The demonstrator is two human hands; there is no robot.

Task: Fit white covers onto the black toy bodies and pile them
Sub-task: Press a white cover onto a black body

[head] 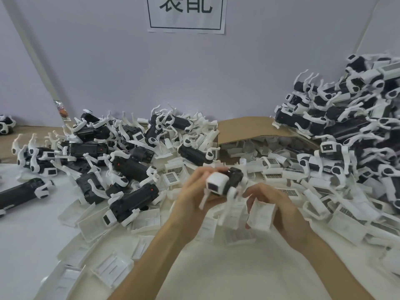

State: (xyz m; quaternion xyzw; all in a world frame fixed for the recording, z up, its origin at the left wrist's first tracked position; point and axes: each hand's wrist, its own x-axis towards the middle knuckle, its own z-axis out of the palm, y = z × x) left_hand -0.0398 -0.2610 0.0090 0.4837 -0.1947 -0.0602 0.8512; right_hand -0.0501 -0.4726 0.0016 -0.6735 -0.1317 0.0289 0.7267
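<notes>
My left hand (pixel 195 197) grips a black toy body (pixel 230 179) with a white head and white legs, held above the table at centre. To its right, my right hand (pixel 271 202) pinches a white cover (pixel 260 215), which is tilted and apart from the body. A heap of black toy bodies (pixel 121 161) lies at the left. At the right rises a tall pile of toys (pixel 350 118) against the wall.
Loose white covers (pixel 108 271) are scattered over the white table around both forearms. A brown cardboard box (pixel 253 128) lying open at the back centre holds more covers. A wall with a paper sign (pixel 187 14) closes the back.
</notes>
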